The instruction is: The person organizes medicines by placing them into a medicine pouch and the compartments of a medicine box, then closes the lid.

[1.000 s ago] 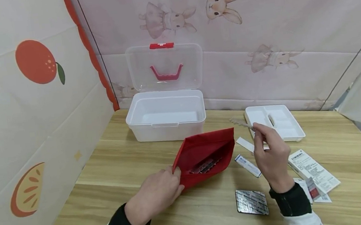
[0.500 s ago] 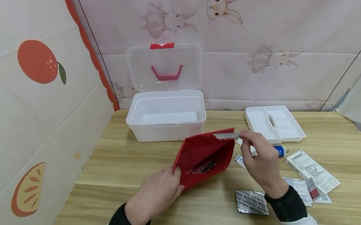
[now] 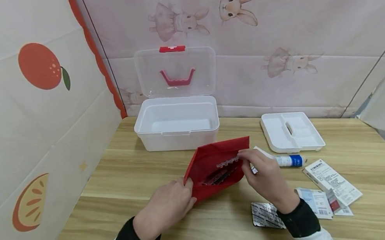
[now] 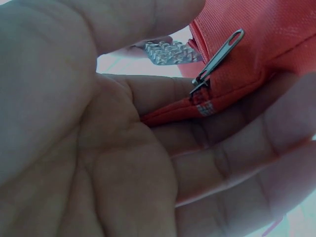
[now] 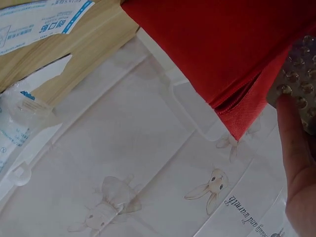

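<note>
My left hand (image 3: 166,203) grips the near-left corner of a red zip pouch (image 3: 205,191), its mouth spread towards me. In the left wrist view a metal zipper pull (image 4: 219,54) hangs at the pouch's end. My right hand (image 3: 265,177) pinches a clear blister pack (image 3: 226,162) at the pouch's mouth, the pack's far end over the opening. The pack's bubbles (image 5: 291,76) show beside a finger in the right wrist view. More blister packs (image 3: 216,178) lie inside the pouch. A silver foil blister pack (image 3: 264,215) lies on the table, partly under my right wrist.
A white box (image 3: 178,139) with its clear lid (image 3: 201,68) raised stands behind the pouch. To the right are a compartment tray (image 3: 274,127), a blue-and-white tube (image 3: 290,160), a printed white carton (image 3: 333,181) and flat packets (image 3: 315,203). Fabric walls stand behind and left.
My right hand has moved left and down from beside the tray, bringing the blister pack to the pouch's mouth. The left hand and pouch have stayed in place.
</note>
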`<state>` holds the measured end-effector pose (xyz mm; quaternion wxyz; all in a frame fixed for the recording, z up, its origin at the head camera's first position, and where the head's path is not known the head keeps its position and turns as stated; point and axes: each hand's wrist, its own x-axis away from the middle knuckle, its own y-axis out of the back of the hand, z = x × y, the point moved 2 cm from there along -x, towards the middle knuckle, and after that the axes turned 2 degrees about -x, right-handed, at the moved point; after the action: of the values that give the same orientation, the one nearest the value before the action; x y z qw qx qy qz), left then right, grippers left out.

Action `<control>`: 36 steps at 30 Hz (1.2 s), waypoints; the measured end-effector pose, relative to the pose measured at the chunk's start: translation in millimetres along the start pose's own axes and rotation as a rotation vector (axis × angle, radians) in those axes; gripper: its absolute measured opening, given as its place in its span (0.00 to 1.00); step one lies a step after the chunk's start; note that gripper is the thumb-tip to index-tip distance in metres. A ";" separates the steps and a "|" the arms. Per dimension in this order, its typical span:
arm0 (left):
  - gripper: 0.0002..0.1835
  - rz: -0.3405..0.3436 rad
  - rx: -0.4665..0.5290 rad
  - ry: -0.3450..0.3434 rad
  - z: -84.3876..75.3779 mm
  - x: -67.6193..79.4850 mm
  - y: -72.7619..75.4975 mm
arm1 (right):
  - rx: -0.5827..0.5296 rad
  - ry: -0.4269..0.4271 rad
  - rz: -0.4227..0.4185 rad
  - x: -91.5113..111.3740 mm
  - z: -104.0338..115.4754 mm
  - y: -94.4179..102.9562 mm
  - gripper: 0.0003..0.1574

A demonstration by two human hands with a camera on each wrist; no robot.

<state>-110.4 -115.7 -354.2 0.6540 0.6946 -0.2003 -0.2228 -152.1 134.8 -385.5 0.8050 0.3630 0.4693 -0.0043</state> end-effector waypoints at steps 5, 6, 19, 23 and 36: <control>0.19 0.001 0.001 -0.001 0.1 -0.1 -0.1 | -0.009 0.042 0.028 0.4 1.0 -4.9 0.19; 0.19 0.001 0.001 -0.001 0.1 0.0 -0.1 | -0.005 0.054 0.031 0.7 1.0 -5.7 0.19; 0.18 -0.005 0.004 -0.007 0.5 0.4 -0.1 | 0.072 0.059 0.118 2.4 1.2 -14.9 0.19; 0.18 -0.016 -0.010 -0.013 0.4 0.5 -0.7 | 0.074 0.052 0.129 3.8 0.7 -17.2 0.19; 0.18 -0.011 -0.001 -0.016 -0.7 1.6 0.5 | 0.057 0.020 0.213 7.9 7.1 -25.4 0.22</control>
<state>-108.7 -116.1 -353.8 0.6516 0.6934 -0.2017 -0.2322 -151.2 114.6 -404.1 0.7854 0.4336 0.4359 0.0715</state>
